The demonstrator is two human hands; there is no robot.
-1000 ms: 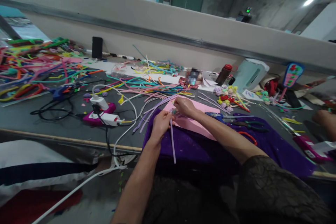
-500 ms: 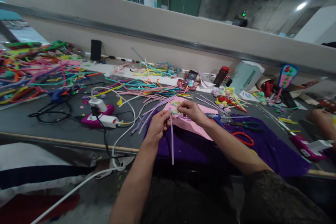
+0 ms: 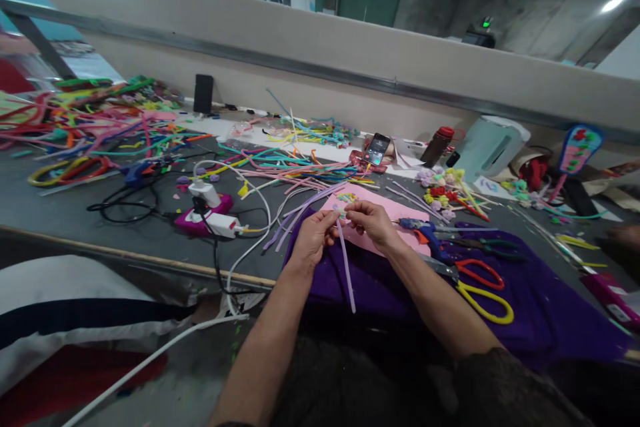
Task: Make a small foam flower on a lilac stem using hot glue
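Both hands meet above the pink foam sheet (image 3: 395,213): left hand (image 3: 313,240) and right hand (image 3: 373,223) pinch the top of a lilac fuzzy pipe cleaner (image 3: 346,273), which hangs over the purple cloth (image 3: 525,300). It looks light, bendable and grippy, best pinched near the working end. Yellow-handled scissors (image 3: 483,303) lie right.

The lilac stem (image 3: 346,267) pinched in my left hand (image 3: 314,240) and right hand (image 3: 373,223) looks fuzzy and matt — chenille over wire. Under it lie a smooth pink paper sheet (image 3: 395,213) and a purple cloth (image 3: 525,307), soft and linty. The scissors (image 3: 480,290) show glossy plastic handles; the table (image 3: 60,213) is dull grey — felt-like.
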